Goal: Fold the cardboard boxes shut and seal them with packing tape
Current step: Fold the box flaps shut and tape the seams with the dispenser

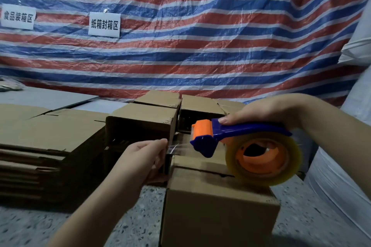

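The cardboard box (218, 202) stood on the speckled floor (120, 216) directly in front of the person, its top flaps folded down so the centre seam (218, 174) faced up, which put the join where tape could be run along it. The right hand (267, 110) curled over the blue handle of the tape dispenser (236, 140), forefinger stretched forward along the top, holding the tool low over the box with its orange-and-blue cutter head pointing away toward the far edge and the clear tape roll (263, 160) hanging just above the lid. The left hand (144, 158) pinched the free end of the tape (174, 147) between thumb and fingertips near the box's far left corner (the strip was thin, glossy and hard to trace), probably to keep it taut and start it over the edge before it was pressed down. Both forearms reached in from below, the left rising diagonally, the right bent in from the side with the wrist dropped. Behind were more folded boxes (158, 110), and to the left a stack of flat cardboard (50, 132).
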